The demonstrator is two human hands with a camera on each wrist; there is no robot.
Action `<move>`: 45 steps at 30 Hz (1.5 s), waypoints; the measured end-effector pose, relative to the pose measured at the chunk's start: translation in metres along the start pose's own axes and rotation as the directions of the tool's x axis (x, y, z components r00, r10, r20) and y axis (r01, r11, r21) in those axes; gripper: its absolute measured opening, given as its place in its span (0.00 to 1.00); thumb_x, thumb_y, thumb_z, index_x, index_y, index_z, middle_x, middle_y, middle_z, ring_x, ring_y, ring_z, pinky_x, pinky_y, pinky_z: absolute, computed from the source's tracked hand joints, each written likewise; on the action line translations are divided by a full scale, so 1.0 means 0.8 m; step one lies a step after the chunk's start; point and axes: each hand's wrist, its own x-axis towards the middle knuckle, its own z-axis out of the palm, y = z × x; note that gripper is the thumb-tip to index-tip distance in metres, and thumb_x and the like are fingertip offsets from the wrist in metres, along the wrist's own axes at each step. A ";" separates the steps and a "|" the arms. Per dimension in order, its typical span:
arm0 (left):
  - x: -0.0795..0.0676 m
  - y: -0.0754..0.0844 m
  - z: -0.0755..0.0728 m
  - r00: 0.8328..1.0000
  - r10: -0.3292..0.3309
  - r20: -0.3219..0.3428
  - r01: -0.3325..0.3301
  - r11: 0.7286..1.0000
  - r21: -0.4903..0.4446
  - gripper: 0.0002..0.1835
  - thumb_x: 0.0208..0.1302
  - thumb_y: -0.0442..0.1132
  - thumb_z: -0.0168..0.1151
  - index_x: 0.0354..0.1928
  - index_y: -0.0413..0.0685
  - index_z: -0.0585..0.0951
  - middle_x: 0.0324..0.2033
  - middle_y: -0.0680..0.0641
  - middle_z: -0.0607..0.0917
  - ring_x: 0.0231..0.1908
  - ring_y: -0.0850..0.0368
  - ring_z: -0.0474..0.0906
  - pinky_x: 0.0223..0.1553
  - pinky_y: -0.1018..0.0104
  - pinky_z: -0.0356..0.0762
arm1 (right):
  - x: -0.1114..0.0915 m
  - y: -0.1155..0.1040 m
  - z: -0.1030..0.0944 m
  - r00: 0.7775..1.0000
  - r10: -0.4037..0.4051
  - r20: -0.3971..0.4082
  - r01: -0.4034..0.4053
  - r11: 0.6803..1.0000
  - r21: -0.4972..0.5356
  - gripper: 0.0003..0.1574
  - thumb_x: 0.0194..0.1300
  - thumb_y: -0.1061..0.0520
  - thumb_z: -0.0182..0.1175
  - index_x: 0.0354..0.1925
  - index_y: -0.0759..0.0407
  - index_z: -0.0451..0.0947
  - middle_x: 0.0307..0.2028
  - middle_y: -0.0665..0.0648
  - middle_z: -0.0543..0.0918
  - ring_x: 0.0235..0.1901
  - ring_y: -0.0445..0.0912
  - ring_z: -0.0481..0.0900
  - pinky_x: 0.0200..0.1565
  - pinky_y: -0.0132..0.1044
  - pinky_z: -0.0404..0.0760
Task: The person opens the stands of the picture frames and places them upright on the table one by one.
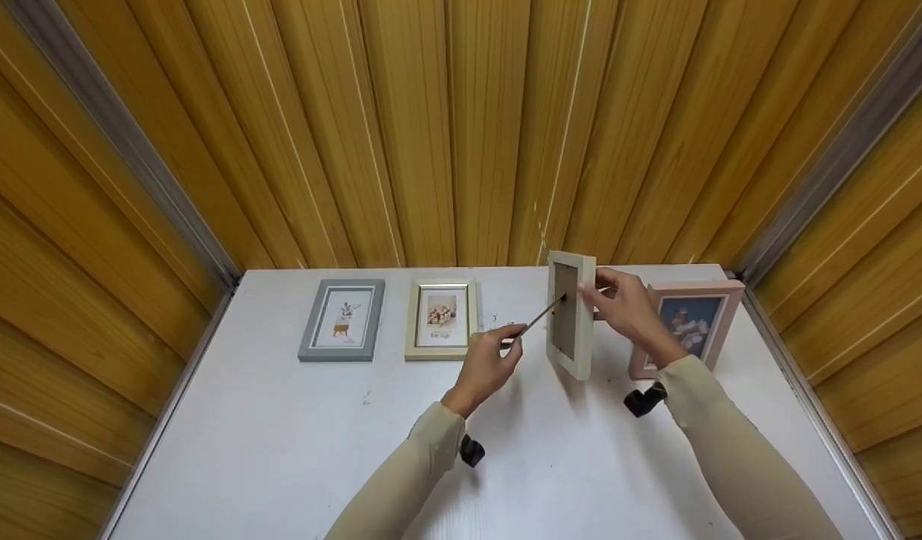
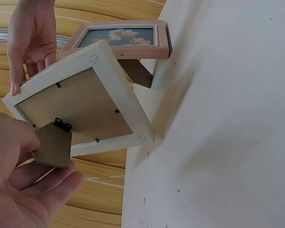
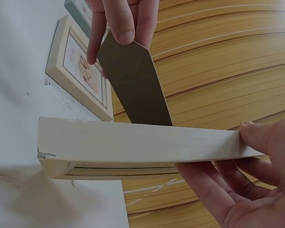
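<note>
A cream picture frame (image 1: 585, 322) is held upright over the white table, its brown backing board (image 2: 80, 102) turned toward the left. My right hand (image 1: 627, 304) grips the frame by its side, thumb on the back edge and fingers on the front, as the right wrist view shows. With thumb and fingers my left hand (image 1: 493, 367) pinches the free end of the frame's stand leg (image 3: 135, 80). That leg sticks out from the backing at a black hinge (image 2: 62, 125). Small black tabs sit around the backing's edge.
A pink picture frame (image 1: 731, 300) stands on its leg at the right, behind my right wrist. To the left are a yellow picture frame (image 1: 409, 322) and a grey-blue picture frame (image 1: 304, 352). Wood-patterned panels (image 1: 423, 135) rise behind the white table (image 1: 280, 450).
</note>
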 end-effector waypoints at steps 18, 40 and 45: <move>0.002 0.016 0.006 0.988 0.108 -0.113 -0.077 0.966 0.249 0.16 0.67 0.32 0.66 0.55 0.37 0.84 0.51 0.42 0.88 0.51 0.49 0.86 0.53 0.62 0.82 | 0.004 -0.003 0.007 0.999 0.044 -0.001 -0.043 0.992 0.119 0.32 0.75 0.46 0.61 0.66 0.65 0.74 0.53 0.66 0.79 0.51 0.56 0.83 0.41 0.41 0.87; 0.041 0.107 0.074 0.977 -0.111 -0.182 0.185 0.866 0.465 0.23 0.57 0.46 0.79 0.49 0.41 0.84 0.34 0.44 0.90 0.33 0.56 0.88 0.30 0.66 0.85 | 0.023 -0.023 0.002 0.996 0.091 0.014 -0.092 0.971 0.223 0.35 0.71 0.50 0.66 0.66 0.69 0.70 0.54 0.68 0.75 0.49 0.55 0.83 0.42 0.43 0.87; 0.043 0.100 0.081 0.969 -0.087 -0.229 0.191 0.854 0.484 0.17 0.56 0.41 0.79 0.43 0.40 0.86 0.30 0.45 0.90 0.27 0.58 0.86 0.23 0.69 0.79 | 0.026 -0.019 0.008 0.997 0.077 -0.008 -0.073 0.971 0.226 0.31 0.71 0.53 0.67 0.62 0.70 0.71 0.50 0.67 0.77 0.42 0.50 0.85 0.41 0.45 0.88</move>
